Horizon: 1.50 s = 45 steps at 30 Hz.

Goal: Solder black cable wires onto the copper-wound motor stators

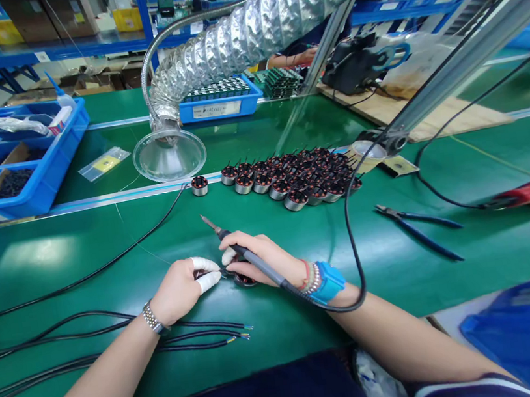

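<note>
Head view: a small round motor was positioned on the green tabletop, largely hidden beneath both hands. The fingers of the left hand, capped in white finger cots, were closed narrowly on a thin dark wire just above the motor. The fingers of the right hand were closed around the grip of a soldering iron, which was held like a pen, with its tip directed away from the hands. A blue wrist strap was worn on the right wrist. Beyond the hands, a dense group of similar motors was set out, with a single motor standing apart. Black cables with stripped ends were laid beside the left forearm, and blue-handled pliers were placed to the right. The motor was judged to be stiff and fairly heavy for its size, with a smooth casing that might slip; it would best be taken by its outer rim. The wire was judged soft and easily bent.
</note>
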### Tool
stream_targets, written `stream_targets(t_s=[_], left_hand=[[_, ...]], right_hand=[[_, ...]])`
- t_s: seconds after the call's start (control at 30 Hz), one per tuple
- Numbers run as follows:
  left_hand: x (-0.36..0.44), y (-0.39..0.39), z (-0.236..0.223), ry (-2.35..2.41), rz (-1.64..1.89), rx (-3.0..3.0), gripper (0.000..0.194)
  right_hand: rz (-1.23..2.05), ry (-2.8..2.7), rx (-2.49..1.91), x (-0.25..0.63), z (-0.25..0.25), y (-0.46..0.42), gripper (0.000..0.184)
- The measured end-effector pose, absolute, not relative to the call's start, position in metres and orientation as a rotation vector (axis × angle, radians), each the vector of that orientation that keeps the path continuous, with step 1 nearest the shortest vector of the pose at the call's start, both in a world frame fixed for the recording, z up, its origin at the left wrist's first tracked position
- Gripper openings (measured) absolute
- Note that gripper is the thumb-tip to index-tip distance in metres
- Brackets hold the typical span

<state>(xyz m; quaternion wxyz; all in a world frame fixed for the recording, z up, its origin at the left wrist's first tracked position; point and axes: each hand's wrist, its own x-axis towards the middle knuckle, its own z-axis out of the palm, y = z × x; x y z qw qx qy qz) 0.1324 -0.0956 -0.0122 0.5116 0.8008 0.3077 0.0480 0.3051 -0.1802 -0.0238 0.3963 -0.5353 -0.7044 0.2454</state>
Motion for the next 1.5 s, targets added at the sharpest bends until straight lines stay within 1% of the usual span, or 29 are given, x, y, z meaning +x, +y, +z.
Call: stream_targets(t_s=[0.2, 0.37, 0.53, 0.67, 0.73, 0.83, 0.9, 1.07, 1.33, 1.5], left_hand=[[0.133, -0.096, -0.012, 0.753, 0.115, 1.912, 0.021], [0.134, -0.097, -0.014, 0.75, 0.12, 1.905, 0.021], [0.133, -0.101, -0.014, 0.747, 0.131, 1.893, 0.02], [0.133, -0.1, -0.014, 0.701, 0.122, 1.877, 0.023], [0.132, -0.099, -0.015, 0.724, 0.069, 1.827, 0.028], [0.133, -0.097, -0.018, 0.766, -0.016, 1.727, 0.033], [0.133, -0.097, -0.021, 0.76, -0.047, 1.665, 0.033], [0.134, -0.099, -0.024, 0.747, -0.064, 1.481, 0.027], [0.135, -0.105, -0.023, 0.722, -0.01, 1.383, 0.028], [0.134, -0.104, -0.023, 0.727, 0.002, 1.399, 0.03]], right_hand=[[0.665, -1.723, -1.359, 0.304, -0.025, -0.181, 0.026], [0.611, -1.748, -1.349, 0.3, -0.024, -0.181, 0.025], [0.414, -1.756, -1.465, 0.285, -0.032, -0.177, 0.033], [0.298, -1.838, -1.537, 0.281, -0.033, -0.179, 0.035], [0.267, -1.837, -1.516, 0.284, -0.03, -0.189, 0.033], [0.127, -1.798, -1.515, 0.288, -0.03, -0.213, 0.023], [0.021, -1.834, -1.534, 0.288, -0.034, -0.227, 0.018], [-0.209, -1.949, -1.493, 0.287, -0.054, -0.235, 0.02], [-0.277, -1.895, -1.456, 0.278, -0.055, -0.222, 0.018], [-0.213, -1.832, -1.487, 0.273, -0.055, -0.22, 0.017]])
